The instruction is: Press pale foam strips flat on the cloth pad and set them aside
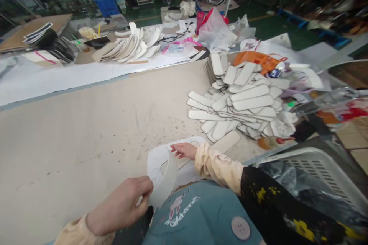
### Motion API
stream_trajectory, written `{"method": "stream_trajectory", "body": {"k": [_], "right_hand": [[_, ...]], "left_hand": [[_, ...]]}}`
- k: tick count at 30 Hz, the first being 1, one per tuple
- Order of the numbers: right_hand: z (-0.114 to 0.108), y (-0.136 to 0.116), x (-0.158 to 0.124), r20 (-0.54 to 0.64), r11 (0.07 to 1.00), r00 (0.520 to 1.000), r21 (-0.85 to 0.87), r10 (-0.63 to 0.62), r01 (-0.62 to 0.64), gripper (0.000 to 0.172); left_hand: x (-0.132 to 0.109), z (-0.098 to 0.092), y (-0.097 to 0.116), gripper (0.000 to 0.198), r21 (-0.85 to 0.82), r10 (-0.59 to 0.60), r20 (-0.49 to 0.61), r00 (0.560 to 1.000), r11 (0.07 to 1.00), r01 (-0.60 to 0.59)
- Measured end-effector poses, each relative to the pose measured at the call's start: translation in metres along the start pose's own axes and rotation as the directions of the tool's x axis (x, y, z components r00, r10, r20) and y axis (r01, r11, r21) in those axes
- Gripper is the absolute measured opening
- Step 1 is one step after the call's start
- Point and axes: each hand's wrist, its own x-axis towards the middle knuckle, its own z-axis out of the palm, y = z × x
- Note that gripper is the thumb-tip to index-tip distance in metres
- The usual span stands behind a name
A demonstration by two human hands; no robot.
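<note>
My left hand [122,203] is closed, thumb and fingers pinching the near end of a white flexible strip [168,179]. The strip bends upward in a curve just in front of my apron. By its far end is my right hand [184,150], fingers stretched out and partly spread, with the fingertips at or very near the strip's edge. Beneath both lies a flat white panel [154,157] with rounded corners and a dark outlined shape on it. Partly behind my right wrist, a single pale rounded strip [227,141] lies flat on the table.
A large loose pile of pale rounded strips [244,101] covers the table's right side. Curved pale pieces [135,46] are stacked across the back table. An orange bag [257,61], a glue-like bottle [271,142] and a grey plastic basket [313,157] are to the right.
</note>
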Motion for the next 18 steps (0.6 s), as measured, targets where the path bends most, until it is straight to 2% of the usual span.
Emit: {"method": "stream_trajectory", "body": {"k": [4, 9, 11, 14, 18], "right_hand": [[-0.032, 0.010, -0.011, -0.103, 1.000, 0.994, 0.009, -0.019, 0.020, 0.033], [-0.063, 0.022, -0.025, -0.065, 0.998, 0.997, 0.059, 0.036, -0.032, 0.033], [-0.072, 0.026, -0.030, -0.124, 1.000, 0.992, 0.017, 0.026, -0.024, 0.033], [-0.083, 0.035, -0.036, -0.290, 0.997, 0.957, -0.054, 0.032, -0.050, 0.028], [-0.090, 0.045, -0.042, -0.462, 0.965, 0.881, -0.169, 0.101, -0.199, 0.017]], "left_hand": [[0.020, -0.002, -0.003, 0.013, -0.024, 0.017, 0.022, 1.000, 1.000, -0.016], [0.035, -0.001, -0.008, 0.012, -0.052, 0.069, 0.017, 0.997, 0.996, -0.068], [0.042, 0.003, -0.016, 0.010, -0.073, 0.037, 0.008, 0.999, 0.997, -0.036], [0.058, 0.022, -0.043, 0.005, -0.160, -0.088, 0.014, 0.996, 0.983, 0.090], [0.088, 0.069, -0.087, 0.009, -0.397, -0.284, 0.102, 0.953, 0.867, 0.301]]}}
